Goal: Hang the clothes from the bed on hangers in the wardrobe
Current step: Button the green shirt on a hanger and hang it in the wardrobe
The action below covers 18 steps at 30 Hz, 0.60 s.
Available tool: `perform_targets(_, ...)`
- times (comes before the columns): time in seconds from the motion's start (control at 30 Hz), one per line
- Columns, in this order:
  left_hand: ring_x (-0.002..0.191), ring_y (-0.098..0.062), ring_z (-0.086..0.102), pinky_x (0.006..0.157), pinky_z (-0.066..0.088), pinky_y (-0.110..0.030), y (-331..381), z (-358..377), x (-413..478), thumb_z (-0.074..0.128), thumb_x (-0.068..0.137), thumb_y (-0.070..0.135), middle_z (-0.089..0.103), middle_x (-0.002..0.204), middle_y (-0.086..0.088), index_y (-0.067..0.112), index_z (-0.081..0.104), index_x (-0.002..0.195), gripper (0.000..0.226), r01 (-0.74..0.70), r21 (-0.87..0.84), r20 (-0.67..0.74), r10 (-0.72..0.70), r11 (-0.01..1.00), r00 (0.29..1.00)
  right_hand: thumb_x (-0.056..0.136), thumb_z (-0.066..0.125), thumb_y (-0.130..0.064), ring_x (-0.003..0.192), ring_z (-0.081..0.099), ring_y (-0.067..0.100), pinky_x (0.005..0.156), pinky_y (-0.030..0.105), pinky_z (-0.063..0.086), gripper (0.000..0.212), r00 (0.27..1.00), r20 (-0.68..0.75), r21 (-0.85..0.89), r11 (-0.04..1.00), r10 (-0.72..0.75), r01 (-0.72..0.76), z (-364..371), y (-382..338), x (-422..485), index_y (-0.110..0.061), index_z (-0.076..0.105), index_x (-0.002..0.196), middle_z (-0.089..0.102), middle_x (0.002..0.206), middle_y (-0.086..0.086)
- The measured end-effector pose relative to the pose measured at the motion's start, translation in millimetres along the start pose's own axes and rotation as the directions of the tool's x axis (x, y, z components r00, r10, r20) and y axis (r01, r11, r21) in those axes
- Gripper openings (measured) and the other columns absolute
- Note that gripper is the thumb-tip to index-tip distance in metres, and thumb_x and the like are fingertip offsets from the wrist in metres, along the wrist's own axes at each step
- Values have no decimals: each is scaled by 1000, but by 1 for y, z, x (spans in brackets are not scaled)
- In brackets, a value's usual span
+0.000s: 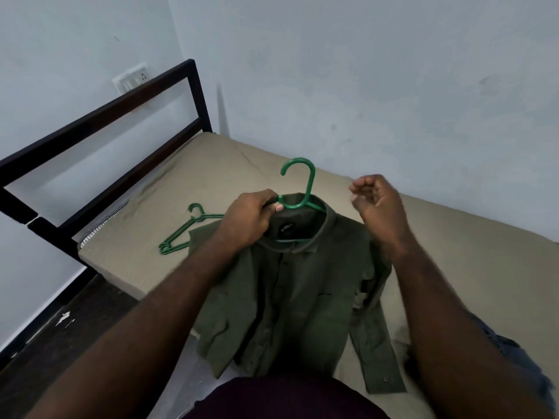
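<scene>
Green hanger [308, 189] mostly inside shirt [287, 297], denim [511, 355] cropped

The green hanger [309, 189] is showing as smooth moulded plastic, catching a faint gloss along its hook, and the spare hangers [165, 248] are looking the same. The olive shirt [290, 297] is reading as matt woven cloth, softly creased. The beige mattress cover [453, 252] is lying as dull, finely ribbed fabric. The dark bed frame [99, 113] is giving off a slight satin sheen, like painted metal, while the wall [363, 71] is looking matt and faintly scuffed.

Dim, even light (edges warped).
</scene>
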<state>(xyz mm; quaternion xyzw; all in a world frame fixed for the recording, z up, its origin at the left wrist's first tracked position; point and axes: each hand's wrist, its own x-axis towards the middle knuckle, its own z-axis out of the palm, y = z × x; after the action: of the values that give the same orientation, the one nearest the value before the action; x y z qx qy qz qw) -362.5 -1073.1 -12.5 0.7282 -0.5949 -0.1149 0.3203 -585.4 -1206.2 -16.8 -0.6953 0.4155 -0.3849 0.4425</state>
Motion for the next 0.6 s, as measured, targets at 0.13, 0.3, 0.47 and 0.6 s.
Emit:
perform_targets(0.13,79,-25,63,72,50,-39,-11,-22,5,48,89,35,69,86,-6,10,66,98,32,-13,16,-74,14,1000,997,89,70,-25,86,63,16,69,23,45,7,923,335,-385,922,191,-51,-11,44,-5,-22,64,90,66,89,-6)
perform_targets(0.3,81,-21,61,72,47,-21,-24,-42,14,56,97,16,67,88,-5,7,66,101,14,23,15,-105,-21,1000,994,94,61,-19,86,60,14,69,20,41,5,927,365,-401,913,85,74,-10,34,8,-23,60,93,66,89,-6)
perform_targets(0.47,81,-15,58,68,39,-8,-26,-74,28,55,97,16,65,90,-3,7,66,105,16,50,10,-199,-47,999,979,91,67,-23,75,57,-4,66,12,40,9,941,320,-314,925,-107,212,-19,-7,32,-20,59,91,65,83,-11)
perform_targets(0.6,94,-21,61,84,46,-30,-26,-90,37,55,97,17,67,100,-6,8,66,109,19,34,44,-225,-23,998,974,97,59,-22,72,61,6,64,12,39,22,907,391,-301,909,-158,289,-22,-31,45,-10,65,79,69,77,-1)
